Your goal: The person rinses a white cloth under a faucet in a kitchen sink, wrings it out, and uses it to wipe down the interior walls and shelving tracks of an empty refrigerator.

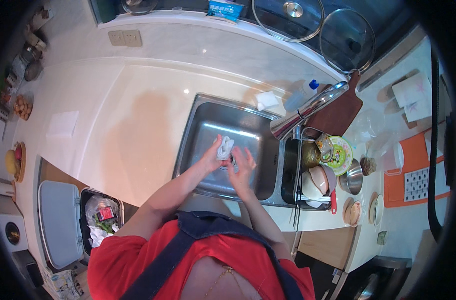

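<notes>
My left hand grips a bunched white cloth over the stainless steel sink basin. Just to the right of the cloth is my right hand, its fingers spread and nothing seen in them. Whether its thumb touches the cloth cannot be made out. The drain is partly hidden beneath the hands. A chrome faucet leans over the sink's right corner. Behind the rim lies a folded white cloth or paper.
Stacked bowls, a patterned plate and a mug crowd the right side. A blue-capped bottle and wooden cutting board stand behind the faucet. An open trash bin is at lower left.
</notes>
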The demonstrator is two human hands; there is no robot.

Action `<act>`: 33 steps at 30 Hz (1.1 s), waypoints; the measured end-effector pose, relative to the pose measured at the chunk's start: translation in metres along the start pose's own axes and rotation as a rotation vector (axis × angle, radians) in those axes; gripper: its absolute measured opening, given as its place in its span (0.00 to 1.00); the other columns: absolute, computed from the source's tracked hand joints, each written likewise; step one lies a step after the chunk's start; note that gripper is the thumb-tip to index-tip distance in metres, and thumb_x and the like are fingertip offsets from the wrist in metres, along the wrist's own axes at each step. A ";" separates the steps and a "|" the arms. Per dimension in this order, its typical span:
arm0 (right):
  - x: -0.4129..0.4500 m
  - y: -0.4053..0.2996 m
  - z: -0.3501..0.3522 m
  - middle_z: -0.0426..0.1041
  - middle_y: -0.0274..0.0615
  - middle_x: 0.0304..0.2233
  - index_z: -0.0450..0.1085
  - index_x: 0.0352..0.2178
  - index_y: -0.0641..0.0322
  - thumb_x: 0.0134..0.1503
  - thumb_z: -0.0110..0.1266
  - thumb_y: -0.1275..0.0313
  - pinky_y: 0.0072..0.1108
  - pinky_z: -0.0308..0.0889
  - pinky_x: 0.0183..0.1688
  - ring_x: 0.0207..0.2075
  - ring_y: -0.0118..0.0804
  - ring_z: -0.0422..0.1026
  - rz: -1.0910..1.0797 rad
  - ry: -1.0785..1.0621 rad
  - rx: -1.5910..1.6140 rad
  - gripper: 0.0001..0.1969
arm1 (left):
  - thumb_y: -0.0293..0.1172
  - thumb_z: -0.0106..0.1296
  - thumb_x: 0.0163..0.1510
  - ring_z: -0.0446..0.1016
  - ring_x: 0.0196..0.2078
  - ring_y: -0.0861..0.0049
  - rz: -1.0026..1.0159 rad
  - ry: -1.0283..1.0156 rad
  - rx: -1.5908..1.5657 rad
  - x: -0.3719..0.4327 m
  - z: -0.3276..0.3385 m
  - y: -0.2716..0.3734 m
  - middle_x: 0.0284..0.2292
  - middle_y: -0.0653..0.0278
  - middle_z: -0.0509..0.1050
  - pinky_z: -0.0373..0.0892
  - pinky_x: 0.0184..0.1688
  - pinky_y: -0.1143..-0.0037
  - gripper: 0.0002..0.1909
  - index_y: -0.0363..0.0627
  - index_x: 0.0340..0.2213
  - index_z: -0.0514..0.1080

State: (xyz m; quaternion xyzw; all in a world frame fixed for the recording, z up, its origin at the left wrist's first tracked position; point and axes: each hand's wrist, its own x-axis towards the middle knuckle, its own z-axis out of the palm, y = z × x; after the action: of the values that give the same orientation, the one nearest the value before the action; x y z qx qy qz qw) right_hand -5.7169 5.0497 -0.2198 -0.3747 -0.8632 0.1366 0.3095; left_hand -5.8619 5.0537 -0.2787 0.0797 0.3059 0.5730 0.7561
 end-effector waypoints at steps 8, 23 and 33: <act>0.054 -0.005 0.027 0.63 0.45 0.47 0.57 0.48 0.65 0.53 0.47 0.56 0.24 0.56 0.48 0.49 0.35 0.60 0.974 -0.036 1.341 0.27 | 0.63 0.24 0.52 0.72 0.33 0.68 0.120 0.457 0.694 0.011 0.028 -0.016 0.29 0.59 0.73 0.66 0.33 0.66 0.33 0.50 0.34 0.69; 0.076 -0.017 0.060 0.68 0.42 0.34 0.63 0.34 0.64 0.56 0.40 0.57 0.24 0.64 0.38 0.36 0.34 0.68 0.957 0.012 1.579 0.18 | 0.50 0.34 0.55 0.61 0.51 0.61 0.630 0.285 1.122 -0.009 0.029 0.031 0.46 0.51 0.66 0.57 0.51 0.69 0.26 0.41 0.45 0.65; 0.096 -0.050 0.081 0.66 0.37 0.20 0.66 0.21 0.64 0.53 0.43 0.62 0.20 0.61 0.25 0.23 0.29 0.66 0.877 0.123 1.220 0.15 | 0.57 0.36 0.52 0.68 0.25 0.70 0.248 0.541 0.502 0.029 -0.002 0.047 0.22 0.54 0.72 0.62 0.29 0.67 0.33 0.35 0.15 0.67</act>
State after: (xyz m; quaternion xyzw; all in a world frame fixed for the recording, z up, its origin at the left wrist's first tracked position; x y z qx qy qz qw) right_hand -5.8474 5.0850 -0.2176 -0.4532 -0.3873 0.6799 0.4270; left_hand -5.8967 5.0953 -0.2689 0.1447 0.6127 0.5680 0.5301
